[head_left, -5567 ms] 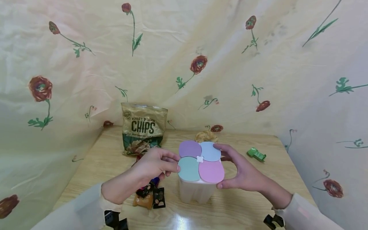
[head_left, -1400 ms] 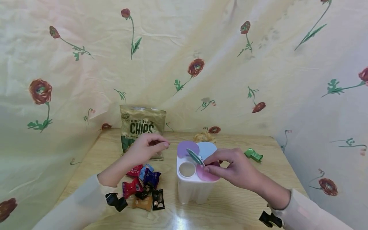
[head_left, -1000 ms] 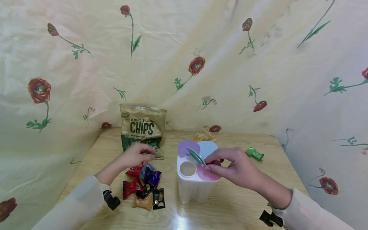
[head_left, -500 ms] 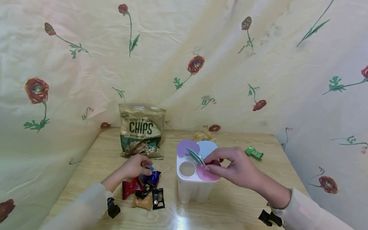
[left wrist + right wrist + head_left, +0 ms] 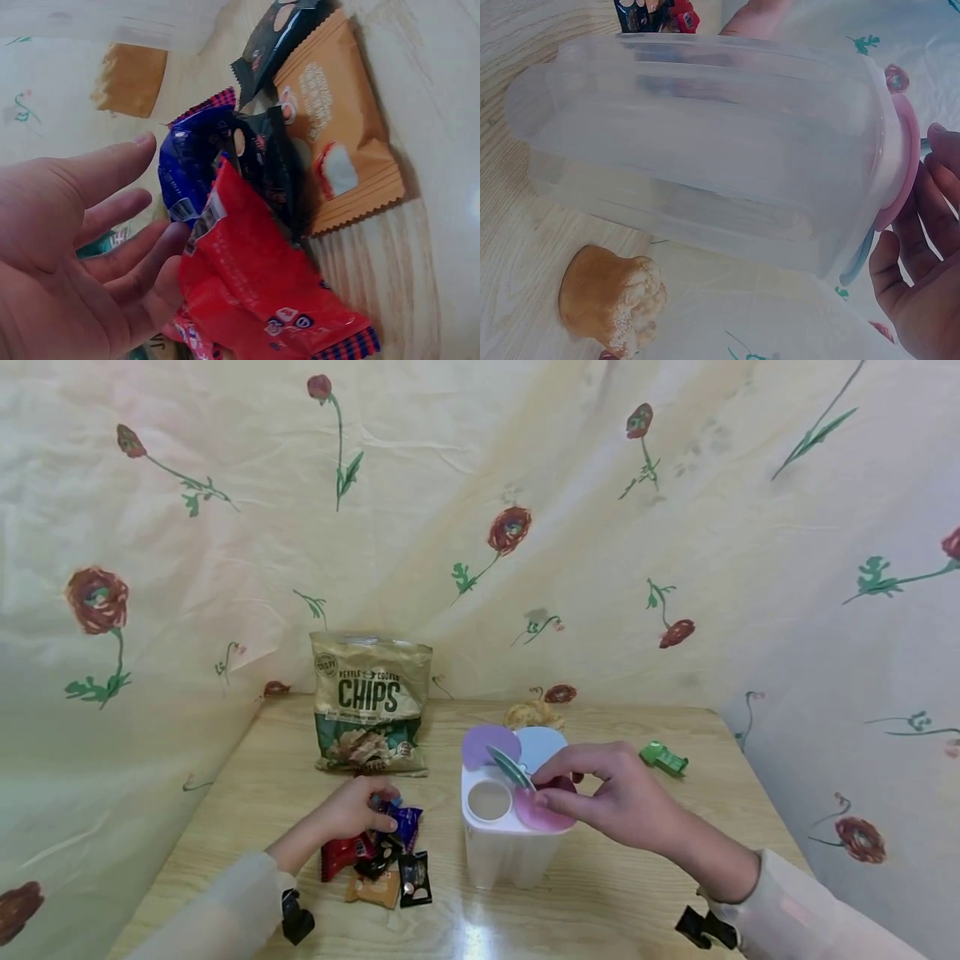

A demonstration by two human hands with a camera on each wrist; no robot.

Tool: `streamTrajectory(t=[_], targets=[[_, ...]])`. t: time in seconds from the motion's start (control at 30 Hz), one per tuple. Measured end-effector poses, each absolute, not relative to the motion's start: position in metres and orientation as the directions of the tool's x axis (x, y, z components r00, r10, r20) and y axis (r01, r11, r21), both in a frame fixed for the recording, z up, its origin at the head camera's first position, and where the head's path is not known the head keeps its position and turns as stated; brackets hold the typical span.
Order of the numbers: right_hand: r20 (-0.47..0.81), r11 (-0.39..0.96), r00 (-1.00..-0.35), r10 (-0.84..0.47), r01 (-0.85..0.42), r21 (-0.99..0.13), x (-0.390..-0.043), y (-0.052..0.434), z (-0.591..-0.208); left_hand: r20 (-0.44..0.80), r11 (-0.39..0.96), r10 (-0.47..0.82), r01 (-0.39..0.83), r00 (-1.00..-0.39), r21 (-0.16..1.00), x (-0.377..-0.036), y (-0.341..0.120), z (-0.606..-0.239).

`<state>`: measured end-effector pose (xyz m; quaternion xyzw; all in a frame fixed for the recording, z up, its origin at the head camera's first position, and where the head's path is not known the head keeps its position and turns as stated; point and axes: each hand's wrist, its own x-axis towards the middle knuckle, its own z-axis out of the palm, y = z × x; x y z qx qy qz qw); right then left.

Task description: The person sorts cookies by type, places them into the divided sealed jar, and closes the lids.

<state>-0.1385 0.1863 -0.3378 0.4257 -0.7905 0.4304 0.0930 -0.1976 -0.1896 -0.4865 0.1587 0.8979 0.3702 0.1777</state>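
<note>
My left hand [image 5: 352, 814] reaches into a pile of wrapped snacks. In the left wrist view its thumb stands apart from slightly bent fingers [image 5: 124, 206], which lie right at a blue packet [image 5: 191, 169] and a red packet [image 5: 259, 274]. My right hand [image 5: 611, 793] pinches the green lid [image 5: 510, 767] of a tall white container [image 5: 510, 856] and keeps it tilted up. Below that lid a round opening [image 5: 490, 800] shows. Purple [image 5: 490, 747], light blue [image 5: 543, 747] and pink [image 5: 542, 810] lids cover the other compartments.
A chips bag [image 5: 371, 702] stands at the back left. Behind the container lies a piece of bread [image 5: 607, 292]. A green wrapped snack [image 5: 663, 759] is on the right. Orange [image 5: 373, 888] and black [image 5: 415, 878] packets lie near the container's left side.
The green lid has been lifted from flat by my right hand, which stays still lately. My left hand has left the container and come down to the snack pile.
</note>
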Motion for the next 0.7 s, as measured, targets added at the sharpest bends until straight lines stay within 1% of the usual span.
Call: streamTrajectory(t=[0.1,0.2,0.33,0.5,0.7], targets=[[0.485,0.291,-0.645,-0.591,-0.731,-0.618,-0.135,0.185,-0.332,-0.199,0.710,0.379,0.145,-0.904,0.690,-0.196,-0.187,-0.490],[0.481,0.297,-0.652,-0.587,-0.726,-0.620,-0.129,0.180,-0.323,-0.201,0.750,0.338,0.133,-0.919,0.648,-0.195,-0.185,-0.493],[0.496,0.290,-0.643,-0.584,-0.735,-0.613,-0.125,0.177,-0.316,-0.214,0.783,0.311,0.122,-0.926,0.610,-0.195,-0.185,-0.495],[0.508,0.289,-0.630,-0.588,-0.750,-0.595,-0.131,0.182,-0.328,-0.228,0.812,0.306,0.128,-0.924,0.570,-0.195,-0.185,-0.494],[0.542,0.259,-0.597,-0.591,-0.777,-0.574,-0.138,0.186,-0.339,-0.237,0.829,0.284,0.113,-0.929,0.548,-0.197,-0.185,-0.495]])
